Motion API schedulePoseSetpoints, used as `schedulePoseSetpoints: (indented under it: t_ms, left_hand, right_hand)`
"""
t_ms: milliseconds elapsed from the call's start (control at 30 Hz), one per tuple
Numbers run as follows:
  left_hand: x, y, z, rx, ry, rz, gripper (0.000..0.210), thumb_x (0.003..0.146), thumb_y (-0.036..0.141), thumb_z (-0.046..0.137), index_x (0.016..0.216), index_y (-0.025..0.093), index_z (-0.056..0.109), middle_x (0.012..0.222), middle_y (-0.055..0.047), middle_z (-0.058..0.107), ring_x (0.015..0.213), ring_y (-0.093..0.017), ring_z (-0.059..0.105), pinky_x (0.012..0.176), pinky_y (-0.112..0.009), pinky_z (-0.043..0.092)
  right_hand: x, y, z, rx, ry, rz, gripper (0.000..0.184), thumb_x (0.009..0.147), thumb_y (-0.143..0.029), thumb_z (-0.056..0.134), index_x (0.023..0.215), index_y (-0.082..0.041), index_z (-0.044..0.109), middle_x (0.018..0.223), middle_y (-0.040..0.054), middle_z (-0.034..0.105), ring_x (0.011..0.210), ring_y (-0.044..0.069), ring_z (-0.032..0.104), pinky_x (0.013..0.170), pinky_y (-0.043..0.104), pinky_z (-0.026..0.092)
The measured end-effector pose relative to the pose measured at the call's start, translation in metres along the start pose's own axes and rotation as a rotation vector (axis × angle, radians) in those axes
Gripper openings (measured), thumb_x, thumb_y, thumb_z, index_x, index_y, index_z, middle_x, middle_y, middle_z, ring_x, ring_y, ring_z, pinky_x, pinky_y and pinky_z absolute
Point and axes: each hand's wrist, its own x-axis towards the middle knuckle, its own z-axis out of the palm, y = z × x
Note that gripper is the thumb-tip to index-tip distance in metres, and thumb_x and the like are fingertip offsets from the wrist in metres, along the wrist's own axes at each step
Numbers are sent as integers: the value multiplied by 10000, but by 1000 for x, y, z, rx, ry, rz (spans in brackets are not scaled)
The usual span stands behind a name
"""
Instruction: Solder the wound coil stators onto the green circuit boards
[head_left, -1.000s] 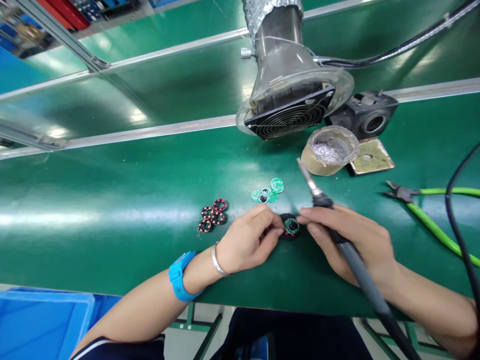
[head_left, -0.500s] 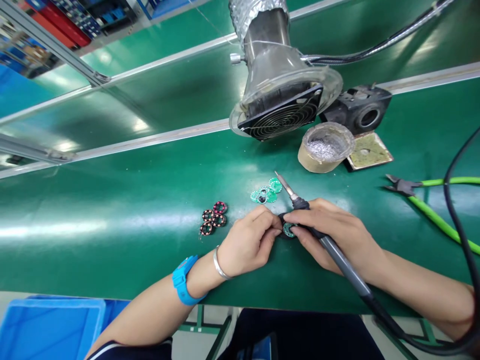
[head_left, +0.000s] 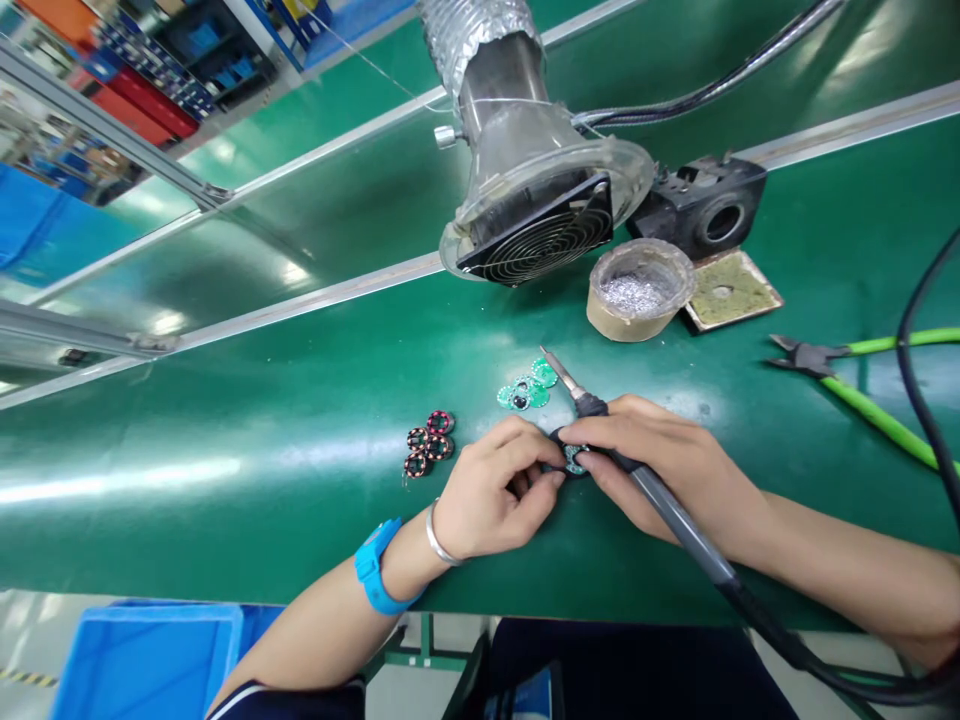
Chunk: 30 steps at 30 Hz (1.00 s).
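Observation:
My right hand (head_left: 667, 470) is wrapped round a soldering iron (head_left: 682, 520), its metal tip pointing away to the upper left. The thumb and forefinger of that hand also touch a small round circuit board with a dark rim (head_left: 574, 459). From the other side my left hand (head_left: 502, 485) pinches the same piece, its fingers hiding part of it. Just beyond the hands lie several green round circuit boards (head_left: 538, 394), near the iron's tip. Several small copper-wound coil rings (head_left: 439, 447) sit in a cluster left of my left hand.
A fume extractor hood (head_left: 547, 220) hangs over the back of the green bench (head_left: 225, 430). Beneath its right side stand a tub of silvery bits (head_left: 637, 320), a sponge tray (head_left: 739, 290) and a black iron holder (head_left: 701, 210). Green-handled cutters (head_left: 814, 358) lie right; the iron's cable (head_left: 919, 370) hangs nearby.
The view has shifted slightly. My left thumb and fingers have moved a little on the round piece, and the piece looks slightly turned. The soldering iron stays in my right hand.

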Motion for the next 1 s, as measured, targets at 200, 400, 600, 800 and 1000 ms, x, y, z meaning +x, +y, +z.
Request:
schedulePoseSetpoints:
  t_ms: [200, 400, 600, 800, 1000]
  left_hand:
    - [1, -3, -4, 255, 21, 206, 89, 811, 127, 619, 881, 171, 651, 862, -39, 626, 718, -109, 609, 648, -215, 522]
    - [0, -8, -7, 443, -30, 329, 97, 862, 161, 591, 939, 189, 643, 910, -44, 644, 727, -113, 623, 633, -216, 510]
    - [5, -6, -7, 519, -40, 360, 117, 904, 160, 532, 906, 200, 642, 867, -18, 662, 696, -94, 617, 604, -197, 472]
    - [13, -11, -8, 403, -107, 388, 232, 895, 88, 444, 861, 203, 642, 813, -9, 634, 658, -87, 587, 570, -205, 429]
    - [12, -22, -10, 99, -112, 304, 124, 838, 89, 524, 780, 189, 569, 791, -17, 612, 695, -98, 591, 607, -199, 467]
  right_hand:
    - [-1, 1, 1, 5, 5, -14, 250, 869, -85, 524, 1095, -183, 572, 820, 13, 635, 730, 107, 575, 726, 240, 488]
    - [-1, 1, 2, 1, 23, -21, 251, 878, -97, 507, 1104, -194, 557, 824, 14, 645, 743, 118, 574, 711, 234, 482]
    - [0, -1, 1, 2, 14, 7, 257, 881, -90, 485, 1104, -204, 542, 819, 4, 646, 722, 114, 586, 707, 236, 487]
    - [0, -2, 3, -1, 18, 46, 224, 883, -90, 475, 1063, -205, 542, 827, 13, 662, 737, 126, 609, 702, 247, 490]
    - [-2, 0, 6, 29, 7, 63, 207, 889, -112, 493, 1068, -198, 552, 841, 15, 662, 751, 128, 596, 727, 254, 478]
